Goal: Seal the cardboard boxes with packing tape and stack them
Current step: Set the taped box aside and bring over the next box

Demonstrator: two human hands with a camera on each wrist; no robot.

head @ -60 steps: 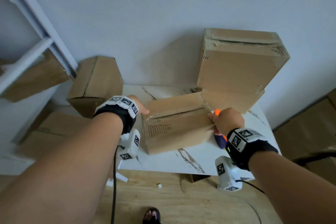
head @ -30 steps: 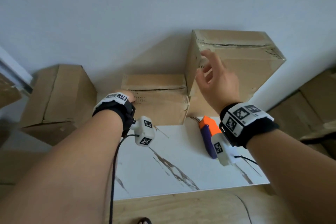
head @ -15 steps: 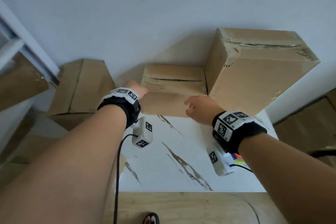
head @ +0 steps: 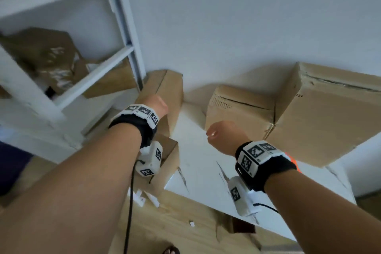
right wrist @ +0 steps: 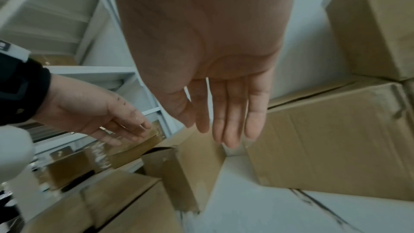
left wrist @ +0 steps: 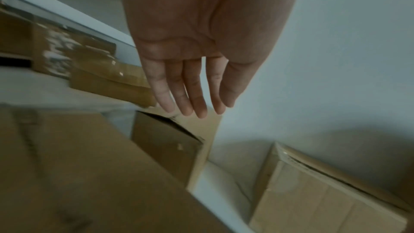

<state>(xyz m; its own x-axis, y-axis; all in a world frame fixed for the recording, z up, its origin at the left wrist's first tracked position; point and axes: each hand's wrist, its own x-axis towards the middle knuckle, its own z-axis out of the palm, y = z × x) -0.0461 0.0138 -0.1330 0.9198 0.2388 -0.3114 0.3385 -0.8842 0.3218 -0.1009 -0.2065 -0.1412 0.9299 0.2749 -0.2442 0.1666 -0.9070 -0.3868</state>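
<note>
My left hand (head: 157, 104) is open with straight fingers (left wrist: 192, 95). It hovers over a brown cardboard box (head: 167, 93) standing left of the table, whose top flap gapes in the left wrist view. My right hand (head: 221, 134) is open too, its fingers (right wrist: 228, 121) straight, and it hangs over the white marble table (head: 206, 171), holding nothing. A small cardboard box (head: 241, 109) stands at the table's back against a large cardboard box (head: 329, 121). An orange tape dispenser (head: 293, 161) peeks out behind my right wrist.
A white shelf frame (head: 123, 47) with taped cardboard boxes (head: 47, 55) stands at the left. Another box (head: 169, 161) sits low beside the table's left edge. The wall is close behind the boxes. Wooden floor (head: 185, 222) lies below.
Both hands have left the small box, which stays at the table's back beside the large box. The hands and my view have swung left toward the box beside the table.
</note>
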